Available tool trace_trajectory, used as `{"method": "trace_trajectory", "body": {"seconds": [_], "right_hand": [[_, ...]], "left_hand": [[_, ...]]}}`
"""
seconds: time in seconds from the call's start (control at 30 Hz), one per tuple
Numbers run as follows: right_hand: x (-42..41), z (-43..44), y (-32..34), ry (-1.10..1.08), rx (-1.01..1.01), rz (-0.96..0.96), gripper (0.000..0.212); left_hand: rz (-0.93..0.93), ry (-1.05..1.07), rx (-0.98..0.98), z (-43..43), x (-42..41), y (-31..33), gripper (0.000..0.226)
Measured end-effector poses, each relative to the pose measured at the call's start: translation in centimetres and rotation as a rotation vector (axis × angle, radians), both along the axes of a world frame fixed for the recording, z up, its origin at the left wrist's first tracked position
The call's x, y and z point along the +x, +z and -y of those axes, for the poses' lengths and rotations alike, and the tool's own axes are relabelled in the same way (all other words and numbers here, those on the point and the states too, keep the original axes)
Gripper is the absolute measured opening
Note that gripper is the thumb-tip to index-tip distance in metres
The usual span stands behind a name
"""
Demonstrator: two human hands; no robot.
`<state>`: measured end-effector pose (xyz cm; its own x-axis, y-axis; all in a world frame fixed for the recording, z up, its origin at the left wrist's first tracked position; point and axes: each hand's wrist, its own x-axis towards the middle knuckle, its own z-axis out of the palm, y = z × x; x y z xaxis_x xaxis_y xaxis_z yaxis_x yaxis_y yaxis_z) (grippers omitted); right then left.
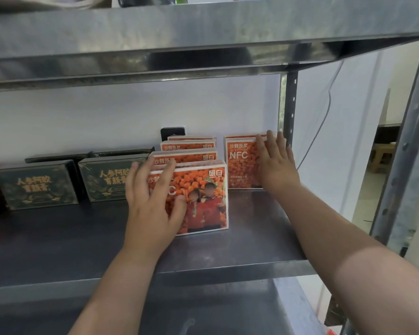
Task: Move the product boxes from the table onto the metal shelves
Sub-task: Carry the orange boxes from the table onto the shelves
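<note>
Several orange product boxes stand upright in a row on the metal shelf [252, 238]. My left hand [153, 201] lies flat with fingers spread against the face of the front orange box [203, 201]. To the right, a second short row of orange boxes [240, 163] stands near the back post. My right hand [275, 163] presses flat on its front box, fingertips over the top edge. Neither hand is closed around a box.
Two dark green boxes [36, 184] with gold lettering stand left of the orange ones, with darker boxes behind. A red item shows at the far left edge. The upper shelf [203, 32] hangs low overhead. Shelf posts [287, 105] stand at the right.
</note>
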<state>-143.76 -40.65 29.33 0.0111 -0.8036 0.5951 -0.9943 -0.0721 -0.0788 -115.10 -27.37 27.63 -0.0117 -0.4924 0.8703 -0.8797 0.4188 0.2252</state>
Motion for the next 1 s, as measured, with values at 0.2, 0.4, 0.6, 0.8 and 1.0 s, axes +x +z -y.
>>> {"method": "trace_trajectory", "body": {"seconds": [0.2, 0.4, 0.6, 0.8, 1.0], "right_hand": [[0.4, -4.1, 0.6, 0.076, -0.039, 0.094, 0.072], [1.8, -13.3, -2.1, 0.119, 0.261, 0.191, 0.038], [3.3, -19.5, -5.0, 0.098, 0.374, 0.03, 0.043], [4.8, -27.9, -11.1, 0.097, 0.212, 0.018, 0.066], [5.2, -38.7, -16.4, 0.02, 0.275, 0.123, 0.041]], "left_hand": [[-0.074, -0.008, -0.222, -1.2, 0.6, -0.5, 0.052], [0.247, -0.124, 0.051, -5.3, 1.1, -4.3, 0.016], [0.447, -0.098, 0.251, -7.4, 0.6, -6.9, 0.037], [0.553, -0.215, 0.33, -11.0, -0.6, -9.9, 0.072], [0.665, -0.566, 0.436, -15.8, -3.2, -13.8, 0.058]]}}
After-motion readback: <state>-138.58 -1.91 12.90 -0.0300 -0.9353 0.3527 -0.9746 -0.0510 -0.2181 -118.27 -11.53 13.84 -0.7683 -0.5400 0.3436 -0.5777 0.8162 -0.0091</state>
